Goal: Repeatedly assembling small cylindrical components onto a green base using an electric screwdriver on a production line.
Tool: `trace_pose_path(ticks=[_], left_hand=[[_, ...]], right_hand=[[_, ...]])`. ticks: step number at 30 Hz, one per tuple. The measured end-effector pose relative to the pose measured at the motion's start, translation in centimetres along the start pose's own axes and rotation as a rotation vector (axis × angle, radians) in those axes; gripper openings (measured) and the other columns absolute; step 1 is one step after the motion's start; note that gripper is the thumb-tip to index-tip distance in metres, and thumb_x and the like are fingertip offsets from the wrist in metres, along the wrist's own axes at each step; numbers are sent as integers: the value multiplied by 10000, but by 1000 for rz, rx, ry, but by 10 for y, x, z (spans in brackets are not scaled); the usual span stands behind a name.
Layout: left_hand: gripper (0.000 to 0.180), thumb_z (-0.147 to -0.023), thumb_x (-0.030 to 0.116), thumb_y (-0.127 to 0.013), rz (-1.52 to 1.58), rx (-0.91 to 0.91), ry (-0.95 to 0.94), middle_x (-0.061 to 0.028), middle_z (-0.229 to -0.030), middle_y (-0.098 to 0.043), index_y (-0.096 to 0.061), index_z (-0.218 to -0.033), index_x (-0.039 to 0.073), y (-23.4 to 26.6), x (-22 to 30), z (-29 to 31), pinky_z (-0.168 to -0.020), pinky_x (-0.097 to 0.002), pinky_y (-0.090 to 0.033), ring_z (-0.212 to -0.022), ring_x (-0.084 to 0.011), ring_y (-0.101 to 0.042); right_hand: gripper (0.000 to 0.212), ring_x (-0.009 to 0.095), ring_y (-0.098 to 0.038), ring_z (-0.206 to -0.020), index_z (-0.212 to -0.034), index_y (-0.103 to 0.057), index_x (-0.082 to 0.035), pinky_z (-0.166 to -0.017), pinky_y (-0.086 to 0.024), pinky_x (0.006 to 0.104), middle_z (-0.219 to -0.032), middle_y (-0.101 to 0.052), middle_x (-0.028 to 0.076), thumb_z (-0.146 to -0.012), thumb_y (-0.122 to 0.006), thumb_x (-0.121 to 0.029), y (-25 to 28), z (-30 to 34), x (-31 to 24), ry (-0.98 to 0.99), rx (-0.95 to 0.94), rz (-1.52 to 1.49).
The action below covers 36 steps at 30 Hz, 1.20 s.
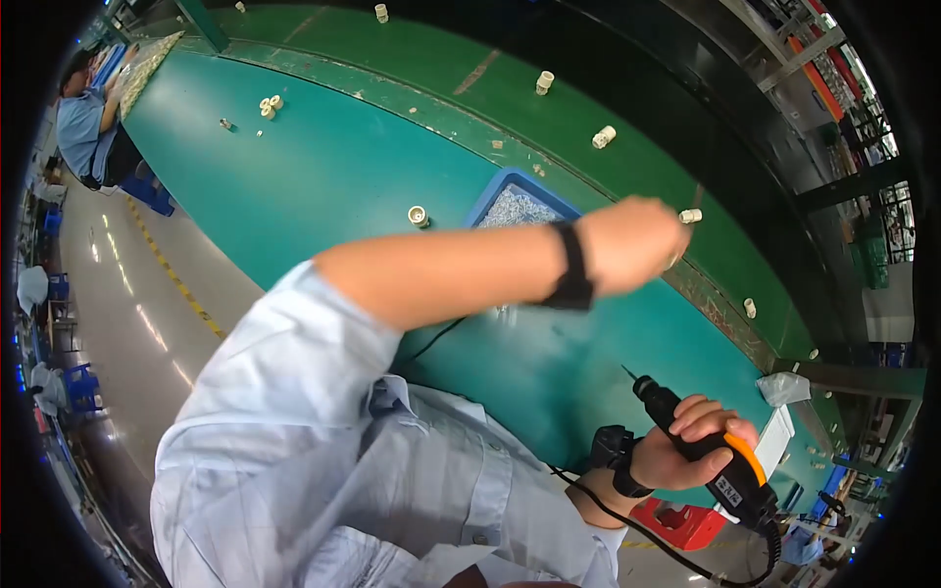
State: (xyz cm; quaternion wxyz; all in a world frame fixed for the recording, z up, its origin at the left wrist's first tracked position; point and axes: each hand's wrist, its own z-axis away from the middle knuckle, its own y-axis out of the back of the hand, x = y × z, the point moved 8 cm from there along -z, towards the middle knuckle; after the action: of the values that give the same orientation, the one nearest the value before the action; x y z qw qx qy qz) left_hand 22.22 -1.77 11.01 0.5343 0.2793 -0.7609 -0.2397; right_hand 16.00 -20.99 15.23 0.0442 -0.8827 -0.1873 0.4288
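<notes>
My left hand (pixel 635 245), with a black band at the wrist, reaches across the bench toward the green conveyor belt. Its fingers are curled and partly smeared by motion; whatever they hold is hidden. Just past the knuckles, a cream cylindrical fitting (pixel 691 216) lies on the belt. Low on the right, my right hand (pixel 698 446) is wrapped round a black and orange electric screwdriver (pixel 708 453), its thin bit pointing up and left over the bench. Behind my left forearm, a blue tray (pixel 482 204) of small shiny metal pieces is partly hidden.
More cream fittings sit along the belt (pixel 451 64) and on the teal bench (pixel 333 147), one standing near the tray (pixel 419 216). A raised ledge divides bench from belt. The screwdriver's cord (pixel 676 561) loops below. A red container (pixel 686 526) is beneath; a person (pixel 88 127) sits far left.
</notes>
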Motion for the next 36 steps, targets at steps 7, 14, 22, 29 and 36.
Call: trace_pose_path(ticks=[7, 14, 22, 29, 36], left_hand=[[162, -769, 63, -583, 49, -162, 44, -133, -884, -568, -590, -928, 37, -10, -24, 156, -691, -407, -479, -796, -332, -577], [253, -731, 81, -651, 11, -140, 167, -118, -922, -569, -595, -975, 45, -8, -34, 158, -693, -396, -482, -789, -312, -583], [358, -697, 236, -730, -182, 34, 160, -139, -985, -603, -620, -974, 37, 124, -52, 66, -816, -378, -470, -907, -321, -586], [306, -762, 178, -697, -363, 38, -28, -102, -1011, -592, -613, -1035, 70, 139, -201, -40, -730, -319, -498, -796, -205, -603], [233, -734, 129, -699, -72, -145, 90, -103, -836, -663, -635, -952, 76, 78, -244, -68, -714, -320, -501, -794, -219, -641]], right_hand=[[310, 106, -388, -476, -962, -471, -60, -485, -314, 241, -594, -422, 18, -883, -516, -356, -39, -3, 6, -25, -62, -77], [318, 108, -387, -464, -958, -468, -60, -452, -306, 245, -578, -414, 13, -880, -520, -364, -52, 0, 12, -20, -131, -123], [309, 100, -378, -451, -959, -454, -58, -437, -306, 231, -571, -408, 8, -887, -516, -352, -34, 2, 9, -10, -88, -39], [350, 131, -443, -430, -975, -436, -51, -432, -365, 246, -564, -453, 29, -872, -567, -360, -30, 3, 10, -18, -59, -8], [342, 117, -409, -434, -978, -429, -57, -441, -337, 235, -545, -416, 15, -877, -547, -362, -19, 1, 10, -49, 36, 147]])
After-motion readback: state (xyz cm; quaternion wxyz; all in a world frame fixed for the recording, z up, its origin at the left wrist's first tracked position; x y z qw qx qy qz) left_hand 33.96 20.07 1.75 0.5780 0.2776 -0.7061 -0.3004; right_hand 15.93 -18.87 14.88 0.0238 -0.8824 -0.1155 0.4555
